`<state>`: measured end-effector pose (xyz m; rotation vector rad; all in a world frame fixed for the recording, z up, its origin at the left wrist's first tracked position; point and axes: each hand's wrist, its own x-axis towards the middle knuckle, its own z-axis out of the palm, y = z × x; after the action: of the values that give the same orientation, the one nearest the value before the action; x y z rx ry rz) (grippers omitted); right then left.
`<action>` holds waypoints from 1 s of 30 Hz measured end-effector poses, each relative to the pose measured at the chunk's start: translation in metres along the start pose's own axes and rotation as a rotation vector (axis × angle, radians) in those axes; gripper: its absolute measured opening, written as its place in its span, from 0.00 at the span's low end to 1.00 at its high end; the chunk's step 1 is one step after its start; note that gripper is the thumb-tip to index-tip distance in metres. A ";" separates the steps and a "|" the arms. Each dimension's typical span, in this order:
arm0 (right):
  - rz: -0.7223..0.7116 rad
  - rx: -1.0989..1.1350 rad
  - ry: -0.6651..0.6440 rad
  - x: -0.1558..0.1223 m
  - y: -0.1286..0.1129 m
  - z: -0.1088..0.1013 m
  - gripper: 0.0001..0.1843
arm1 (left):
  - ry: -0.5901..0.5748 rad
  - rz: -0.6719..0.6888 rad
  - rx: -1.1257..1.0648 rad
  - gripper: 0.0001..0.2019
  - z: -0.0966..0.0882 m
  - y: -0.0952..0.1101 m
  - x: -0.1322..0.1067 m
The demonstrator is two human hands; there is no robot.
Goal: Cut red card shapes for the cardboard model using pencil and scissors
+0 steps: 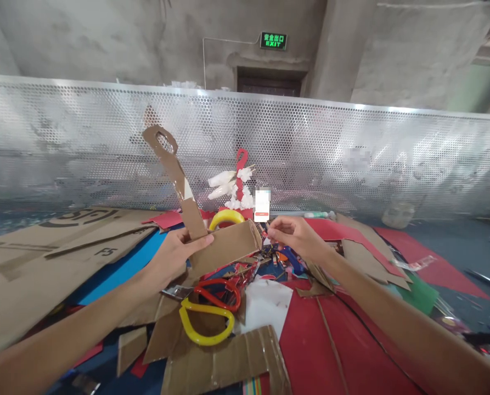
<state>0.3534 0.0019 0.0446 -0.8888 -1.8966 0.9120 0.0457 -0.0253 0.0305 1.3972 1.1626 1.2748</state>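
My left hand (174, 252) grips a cardboard construction, with the thumb laid across its near face. This construction has a long flat body (228, 247) and a tall strip (193, 216), tilted left, ending in a holed loop; clear tape shines on the strip. Just off the body's right end, my right hand (292, 233) is closed in a pinch. A small whitish bit shows at its fingertips, too small to name. Below the construction lie scissors with red handles (218, 293) and a yellow handle loop (207, 323). A yellow ring-shaped piece (227, 216) shows behind the body.
Cardboard sheets (55, 252) cover the left, with blue card (121, 269) beneath. Red card (314, 340) and a black cable (364, 323) lie right. A phone (262, 206) stands beside a red hook-shaped piece (240, 189) with white tufts. A perforated metal panel (310, 153) rises behind.
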 end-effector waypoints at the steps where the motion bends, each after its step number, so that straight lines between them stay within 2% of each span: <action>1: 0.004 0.065 -0.002 0.000 0.001 0.003 0.15 | -0.018 -0.007 -0.022 0.20 0.001 0.000 -0.001; 3: 0.022 0.132 -0.011 0.001 0.002 0.009 0.14 | -0.045 -0.023 -0.063 0.20 0.002 0.001 -0.002; 7: 0.027 0.133 -0.009 0.002 0.002 0.016 0.14 | -0.047 -0.043 -0.097 0.18 0.004 0.003 -0.004; 19: 0.071 0.118 -0.012 0.001 0.005 0.019 0.14 | -0.082 -0.083 -0.163 0.19 0.007 0.009 -0.009; 23: 0.096 0.167 0.036 0.002 0.006 0.014 0.16 | -0.056 -0.038 -0.154 0.19 0.005 0.010 -0.007; 26: 0.157 0.246 0.104 0.000 0.007 0.010 0.17 | 0.011 -0.001 -0.167 0.20 0.004 0.009 -0.004; 28: 0.228 0.290 0.059 -0.004 0.006 0.014 0.17 | 0.055 0.016 -0.200 0.21 0.007 0.007 -0.005; 30: 0.289 0.340 -0.038 -0.008 0.002 0.026 0.18 | 0.069 0.023 -0.233 0.21 0.012 0.005 -0.007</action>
<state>0.3341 -0.0102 0.0295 -0.9526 -1.6002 1.3870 0.0581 -0.0329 0.0335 1.2067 1.0094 1.4348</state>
